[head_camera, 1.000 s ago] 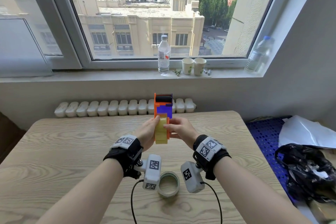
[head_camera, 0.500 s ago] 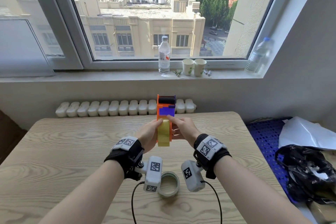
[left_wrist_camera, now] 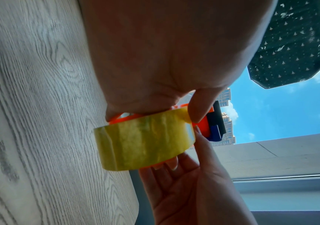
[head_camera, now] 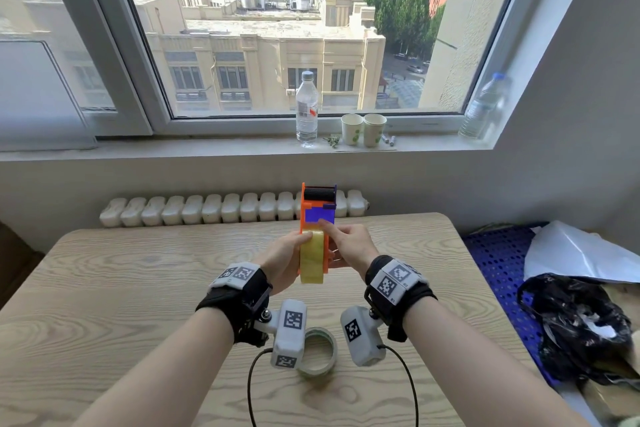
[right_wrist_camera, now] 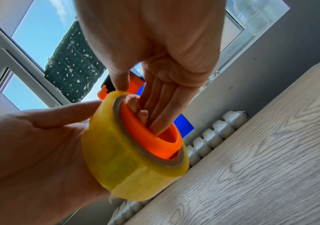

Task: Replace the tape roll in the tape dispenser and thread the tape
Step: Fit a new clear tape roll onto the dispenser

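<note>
While both hands meet at frame centre of the head view, the orange-and-blue tape dispenser (head_camera: 318, 218) is held up above the wooden table (head_camera: 104, 288), black roller end pointing toward the window. Yellow tape roll (head_camera: 311, 258) sits on the dispenser's orange hub (right_wrist_camera: 151, 137), below the blue plate.

Left hand (head_camera: 282, 265) wraps the roll from the left side: palm against the roll's outer face, thumb laid across its upper edge, so it grips the roll and dispenser. Fingers behind are hidden.

Right hand (head_camera: 349, 248) is on the right side, fingers nearly straight. Right wrist view shows those fingertips (right_wrist_camera: 155, 121) reaching into the hollow hub, thumb tip touching the roll's upper rim next to the orange frame. Cannot tell if it pinches a tape end; no loose strip is clearly visible.

Lower centre of the head view: a second, nearly used-up tape roll (head_camera: 320, 350) lies flat on the table, partly covered by the left wrist camera.

On the windowsill (head_camera: 173, 152), upper centre: a water bottle (head_camera: 306, 111) and two paper cups (head_camera: 363, 130) just right of it; another bottle (head_camera: 483, 107) at far right. White radiator (head_camera: 207, 210) behind the table edge. Right edge: black plastic bag (head_camera: 575, 326) on a blue perforated crate (head_camera: 498, 260), white sheet above it.
</note>
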`<state>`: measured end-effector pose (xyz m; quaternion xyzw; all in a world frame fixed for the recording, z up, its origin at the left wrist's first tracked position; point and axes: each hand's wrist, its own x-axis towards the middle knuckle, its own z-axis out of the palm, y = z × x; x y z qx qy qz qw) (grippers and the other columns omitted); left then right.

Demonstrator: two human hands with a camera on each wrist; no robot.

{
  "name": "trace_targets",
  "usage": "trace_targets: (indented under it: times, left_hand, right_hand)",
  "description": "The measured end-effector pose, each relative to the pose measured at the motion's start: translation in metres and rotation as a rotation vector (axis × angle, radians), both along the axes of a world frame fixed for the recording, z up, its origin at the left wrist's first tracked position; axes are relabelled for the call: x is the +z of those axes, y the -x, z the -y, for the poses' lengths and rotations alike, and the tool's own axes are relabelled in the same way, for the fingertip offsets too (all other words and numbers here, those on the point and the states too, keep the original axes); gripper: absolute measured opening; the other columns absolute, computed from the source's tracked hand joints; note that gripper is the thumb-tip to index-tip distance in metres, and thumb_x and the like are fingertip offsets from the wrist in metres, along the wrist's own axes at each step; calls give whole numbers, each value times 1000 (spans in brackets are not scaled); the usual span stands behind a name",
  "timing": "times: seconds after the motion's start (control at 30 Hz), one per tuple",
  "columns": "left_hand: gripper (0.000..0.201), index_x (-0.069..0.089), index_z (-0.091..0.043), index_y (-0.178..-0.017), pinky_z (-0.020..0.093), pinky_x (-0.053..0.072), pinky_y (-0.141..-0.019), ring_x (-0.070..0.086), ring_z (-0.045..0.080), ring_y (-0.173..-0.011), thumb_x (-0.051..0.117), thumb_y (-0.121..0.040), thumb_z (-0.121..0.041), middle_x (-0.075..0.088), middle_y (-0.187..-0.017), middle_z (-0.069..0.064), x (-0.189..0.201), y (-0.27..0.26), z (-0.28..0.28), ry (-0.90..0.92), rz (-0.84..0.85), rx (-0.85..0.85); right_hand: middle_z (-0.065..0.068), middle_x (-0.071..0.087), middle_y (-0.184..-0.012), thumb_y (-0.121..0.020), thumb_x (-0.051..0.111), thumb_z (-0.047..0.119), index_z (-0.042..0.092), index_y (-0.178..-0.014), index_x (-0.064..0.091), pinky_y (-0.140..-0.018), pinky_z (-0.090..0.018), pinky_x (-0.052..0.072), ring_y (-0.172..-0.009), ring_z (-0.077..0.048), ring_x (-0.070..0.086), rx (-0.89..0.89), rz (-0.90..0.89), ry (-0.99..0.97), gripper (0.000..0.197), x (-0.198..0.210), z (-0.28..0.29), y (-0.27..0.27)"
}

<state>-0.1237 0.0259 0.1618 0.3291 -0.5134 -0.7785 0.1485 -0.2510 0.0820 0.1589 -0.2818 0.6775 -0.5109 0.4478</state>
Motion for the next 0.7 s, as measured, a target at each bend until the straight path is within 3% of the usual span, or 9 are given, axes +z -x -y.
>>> trace_targets:
  times: [0.1,0.17,0.23,0.33,0.4,0.47,0.53,0.6,0.7]
  left_hand:
    - [37,53,-11,-125,38,50,-83,63,22,-87,33,-100,-29,66,-101,11,1,2,-1,14,7,16]
    - [42,52,-10,-128,41,48,-88,63,22,-88,31,-100,-34,65,-104,12,0,3,0,24,24,27]
    - [47,53,-10,-128,41,48,-89,63,23,-90,29,-100,-39,65,-107,14,-1,3,0,25,31,23]
    - [52,55,-11,-126,37,50,-83,64,23,-88,24,-100,-43,67,-99,12,-1,4,-1,-16,7,30]
    - [53,56,-12,-125,40,49,-87,64,26,-91,23,-99,-45,68,-100,13,-2,3,-2,-34,-8,20]
    - [52,59,-12,-121,45,46,-95,64,28,-96,25,-99,-44,69,-103,13,-4,1,-1,-54,-34,-5]
    - [39,62,-11,-116,44,46,-93,65,26,-92,36,-97,-34,71,-99,11,-4,-1,-2,-55,-52,-35]
    - [26,60,-9,-113,41,48,-88,65,24,-88,46,-91,-9,69,-98,11,-3,-3,-2,-38,-67,-61]
    - [38,57,-12,-107,40,47,-88,64,24,-93,43,-84,15,66,-99,12,-1,-5,-1,-14,-53,-80]
  right_hand:
    - [-8,56,-68,-88,58,34,2,-87,61,-55,-28,55,-59,-19,58,79,66,20,32,2,-6,0]
    - [-9,59,-76,-89,58,24,1,-95,62,-62,-27,56,-66,-19,60,142,84,41,24,2,-10,0]
    - [-11,61,-84,-88,58,17,-5,-107,61,-68,-27,57,-73,-19,62,154,73,54,29,0,-11,-1]
    - [-7,60,-76,-89,59,20,-6,-106,61,-62,-25,57,-66,-17,61,111,50,44,31,0,-10,-2]
    - [-7,56,-69,-89,59,27,-2,-98,62,-58,-26,56,-59,-17,58,83,24,28,31,1,-8,-2]
    - [-13,57,-72,-89,57,35,-3,-96,63,-56,-29,56,-58,-21,58,47,-2,12,39,0,-6,-3]
    - [-16,57,-73,-90,55,37,-9,-96,63,-58,-33,57,-57,-22,58,12,-7,2,47,0,-5,-3]
    - [-13,59,-69,-91,53,38,-12,-98,63,-60,-35,58,-56,-21,59,6,-17,-5,51,-1,-3,-2]
    - [-8,63,-70,-92,52,39,-7,-97,65,-57,-32,58,-58,-19,62,17,-20,-6,48,0,-3,-4]
